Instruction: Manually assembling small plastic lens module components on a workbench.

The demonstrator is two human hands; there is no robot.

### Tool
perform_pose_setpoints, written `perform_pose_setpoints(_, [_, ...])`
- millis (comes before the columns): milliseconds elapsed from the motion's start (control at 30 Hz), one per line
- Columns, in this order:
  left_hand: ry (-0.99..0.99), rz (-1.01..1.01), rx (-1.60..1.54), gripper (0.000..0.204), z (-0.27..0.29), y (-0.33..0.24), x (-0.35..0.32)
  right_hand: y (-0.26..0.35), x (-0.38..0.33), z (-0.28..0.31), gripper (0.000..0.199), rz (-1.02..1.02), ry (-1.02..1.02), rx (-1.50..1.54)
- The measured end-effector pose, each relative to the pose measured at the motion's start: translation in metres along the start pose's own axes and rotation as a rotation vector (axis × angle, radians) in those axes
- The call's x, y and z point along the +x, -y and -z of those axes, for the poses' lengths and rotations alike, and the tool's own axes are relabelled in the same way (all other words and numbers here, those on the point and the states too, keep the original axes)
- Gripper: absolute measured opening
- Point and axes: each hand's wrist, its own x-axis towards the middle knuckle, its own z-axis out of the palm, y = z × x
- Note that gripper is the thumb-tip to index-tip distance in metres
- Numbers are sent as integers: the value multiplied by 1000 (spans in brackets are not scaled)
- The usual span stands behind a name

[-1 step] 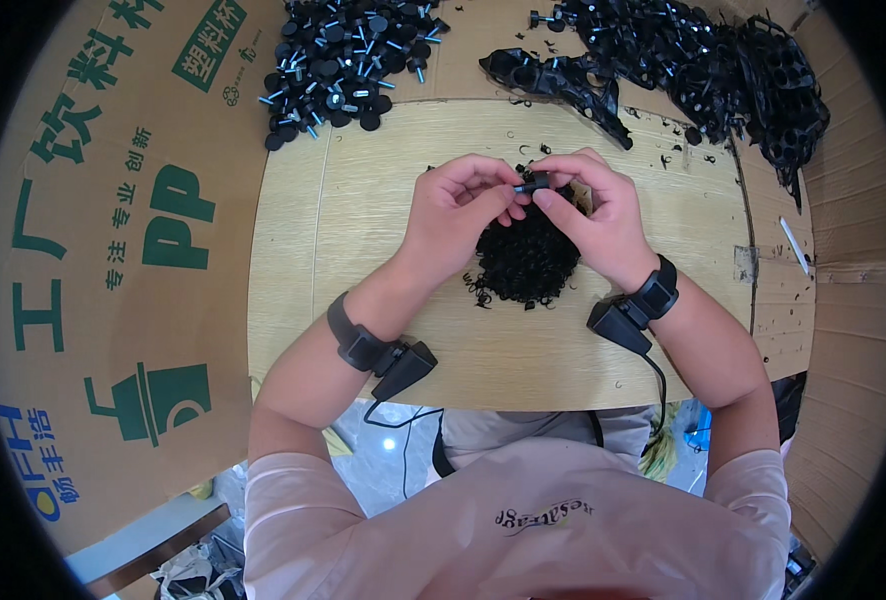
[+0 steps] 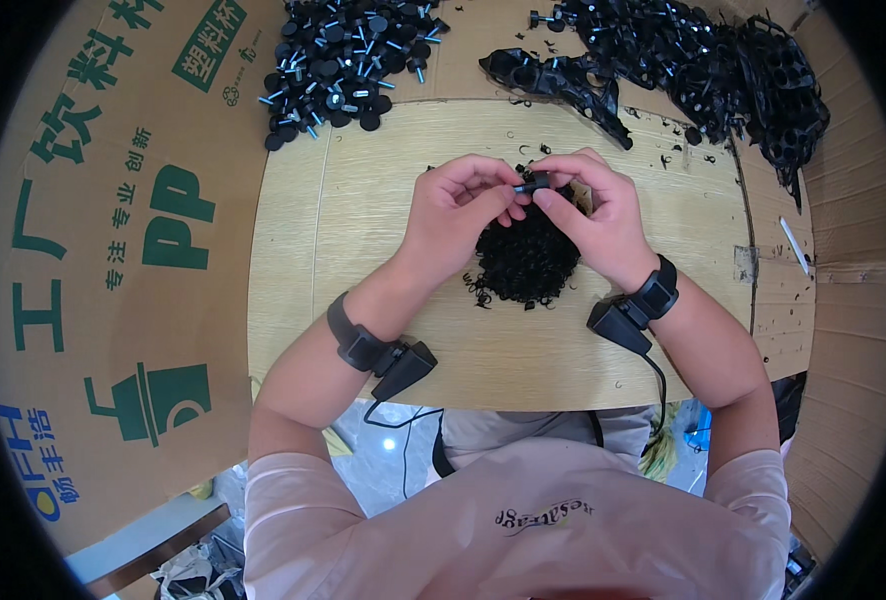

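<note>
**Two-handed fingertip grip on one small bolt, above a mound of black curls**

The wood-grain tabletop (image 2: 363, 240) gives both wrists room in front of the person. Beyond its far right part lies a tangled heap of black trimmings (image 2: 698, 60), and at the far left a pile of black-headed bolts (image 2: 348, 50) with bluish metal shanks; both sit well apart from the hands, so nothing crowds the work.

The left hand (image 2: 463, 205) and right hand (image 2: 603, 210) face each other. Under and just nearer than their fingertips is a mound of small black curls (image 2: 528, 260); holding the piece above it should let loose scraps drop there.

The held black-headed bolt (image 2: 533, 185) is between the two hands. The left thumb and forefinger are pinched together at its shank end, the right thumb and forefinger clamped about its dark head. To do this well, the left pinch should probably keep the shank steady and straight, while the right fingertips stay near the head's rim and work it with light, even pressure.
</note>
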Motion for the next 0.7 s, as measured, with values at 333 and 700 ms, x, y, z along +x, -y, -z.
perform_pose_setpoints(333, [-12, 15, 40, 14, -1, 0, 0, 0, 0, -1, 28, 8, 6, -23])
perform_pose_setpoints(700, [-17, -20, 42, 17, -3, -1, -1, -10, -3, -4, 23, -125, 5, 181])
